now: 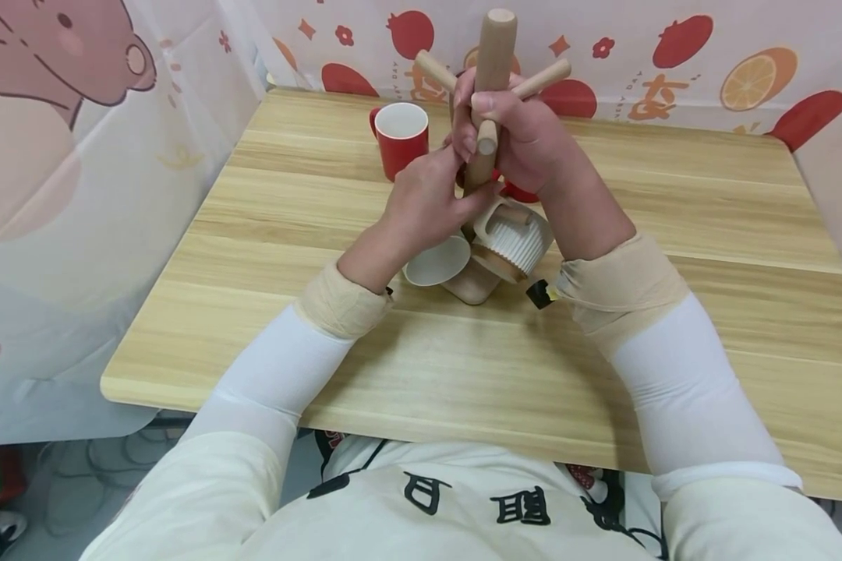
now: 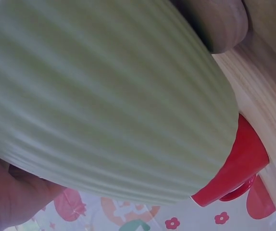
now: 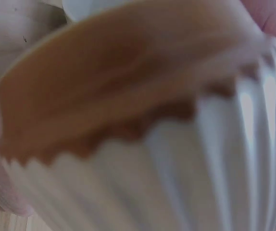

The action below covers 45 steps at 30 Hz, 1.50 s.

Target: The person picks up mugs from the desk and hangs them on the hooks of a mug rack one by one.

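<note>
A wooden mug tree (image 1: 497,47), with a thick post and round pegs, stands before me. My right hand (image 1: 526,136) grips the post high up, thumb across its front. Lower down, my left hand (image 1: 424,195) holds the post, its far fingers partly hidden. A white ribbed mug (image 1: 522,238) with a brown rim hangs tilted from a peg by its handle. Beside it, under my left wrist, is a pale mug (image 1: 436,261); the left wrist view shows a green ribbed mug (image 2: 109,101) up close. The tree's base (image 1: 473,284) shows beneath them.
A red mug (image 1: 400,144) with a white inside stands upright on the wooden table (image 1: 252,234), behind my left hand. Another red piece (image 1: 521,192) shows partly behind my right wrist. A printed curtain (image 1: 603,70) hangs along the table's back edge.
</note>
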Motion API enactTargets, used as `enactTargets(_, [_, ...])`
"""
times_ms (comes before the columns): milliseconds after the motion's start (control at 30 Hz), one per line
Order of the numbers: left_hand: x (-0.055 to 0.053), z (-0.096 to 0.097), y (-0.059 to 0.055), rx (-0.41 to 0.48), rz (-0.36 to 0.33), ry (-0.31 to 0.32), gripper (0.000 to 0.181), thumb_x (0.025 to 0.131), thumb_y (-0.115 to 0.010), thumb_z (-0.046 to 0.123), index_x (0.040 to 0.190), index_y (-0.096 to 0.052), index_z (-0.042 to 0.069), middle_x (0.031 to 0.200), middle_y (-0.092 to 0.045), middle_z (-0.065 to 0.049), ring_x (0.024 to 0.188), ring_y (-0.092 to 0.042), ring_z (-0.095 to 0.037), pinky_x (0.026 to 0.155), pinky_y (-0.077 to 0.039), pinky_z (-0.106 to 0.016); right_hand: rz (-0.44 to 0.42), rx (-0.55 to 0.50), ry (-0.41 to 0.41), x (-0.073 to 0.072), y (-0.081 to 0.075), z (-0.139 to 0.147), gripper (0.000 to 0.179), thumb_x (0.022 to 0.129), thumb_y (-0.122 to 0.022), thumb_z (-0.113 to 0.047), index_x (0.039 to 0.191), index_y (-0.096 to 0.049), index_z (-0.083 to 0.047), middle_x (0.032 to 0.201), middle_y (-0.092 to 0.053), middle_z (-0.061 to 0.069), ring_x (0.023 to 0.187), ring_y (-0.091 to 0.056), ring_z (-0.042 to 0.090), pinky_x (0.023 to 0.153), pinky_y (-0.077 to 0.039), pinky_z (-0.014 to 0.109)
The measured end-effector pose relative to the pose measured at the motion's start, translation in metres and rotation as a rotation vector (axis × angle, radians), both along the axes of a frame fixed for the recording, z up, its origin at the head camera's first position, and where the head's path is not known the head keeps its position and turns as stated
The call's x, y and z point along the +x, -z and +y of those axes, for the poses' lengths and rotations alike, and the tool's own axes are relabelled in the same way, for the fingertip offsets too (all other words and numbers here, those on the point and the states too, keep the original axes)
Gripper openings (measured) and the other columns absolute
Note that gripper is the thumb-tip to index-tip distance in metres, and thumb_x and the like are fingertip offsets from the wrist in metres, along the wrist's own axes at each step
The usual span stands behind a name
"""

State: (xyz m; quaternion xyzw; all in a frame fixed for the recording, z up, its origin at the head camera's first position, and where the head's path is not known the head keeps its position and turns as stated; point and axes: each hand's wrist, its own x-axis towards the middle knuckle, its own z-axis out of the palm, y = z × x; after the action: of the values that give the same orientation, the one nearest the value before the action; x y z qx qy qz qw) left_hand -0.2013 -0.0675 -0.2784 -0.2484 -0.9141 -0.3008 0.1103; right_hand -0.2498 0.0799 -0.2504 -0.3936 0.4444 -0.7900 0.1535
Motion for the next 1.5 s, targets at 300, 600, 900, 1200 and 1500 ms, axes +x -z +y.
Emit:
enactTargets(300, [-0.002, 0.002, -0.001, -0.013, 0.012, 0.007, 0.043, 0.090, -0.069, 0.035, 0.117, -0.059, 0.004, 0.094, -0.069, -0.008, 0.078, -0.061, -0.019, 0.067, -0.049, -0.032, -0.006, -0.031, 0.015, 0.002, 0.001, 0.001, 0.017, 0.083, -0.067, -0.015, 0.086, -0.058, -0.001, 0.058, -0.051, 0.011, 0.055, -0.046, 0.021, 0.061, -0.042, 0.035])
enactTargets(600, [-0.003, 0.002, 0.001, 0.007, 0.021, 0.036, 0.041, 0.089, -0.070, 0.034, 0.116, -0.060, 0.004, 0.093, -0.068, -0.008, 0.074, -0.059, -0.017, 0.062, -0.046, -0.028, -0.032, -0.029, 0.082, 0.006, 0.002, 0.001, 0.010, 0.083, -0.062, -0.012, 0.083, -0.057, -0.003, 0.057, -0.051, 0.008, 0.054, -0.047, 0.020, 0.059, -0.042, 0.033])
enactTargets(900, [-0.013, -0.002, 0.003, 0.018, 0.072, 0.108, 0.037, 0.087, -0.072, 0.030, 0.111, -0.064, 0.004, 0.094, -0.070, -0.009, 0.076, -0.060, -0.019, 0.067, -0.047, -0.029, -0.031, -0.025, 0.153, 0.010, 0.004, -0.001, 0.008, 0.086, -0.061, -0.013, 0.087, -0.059, -0.005, 0.059, -0.055, 0.006, 0.055, -0.051, 0.018, 0.059, -0.041, 0.034])
enactTargets(1200, [0.008, 0.001, -0.003, -0.111, 0.077, -0.019, 0.065, 0.080, -0.067, 0.066, 0.119, -0.054, 0.015, 0.095, -0.060, -0.002, 0.092, -0.051, -0.022, 0.083, -0.038, -0.042, -0.017, -0.011, 0.303, 0.020, 0.005, -0.007, 0.009, 0.090, -0.053, -0.008, 0.087, -0.062, -0.008, 0.074, -0.054, 0.006, 0.063, -0.053, 0.015, 0.061, -0.046, 0.027])
enactTargets(1500, [0.029, 0.001, 0.000, -0.124, 0.081, -0.022, 0.108, 0.070, -0.068, 0.076, 0.151, -0.029, 0.017, 0.135, -0.050, -0.002, 0.129, -0.039, -0.024, 0.107, -0.028, -0.049, 0.029, -0.020, 0.401, 0.023, 0.005, -0.011, 0.020, 0.090, -0.071, -0.022, 0.090, -0.061, -0.005, 0.076, -0.052, 0.008, 0.054, -0.054, 0.018, 0.056, -0.049, 0.027])
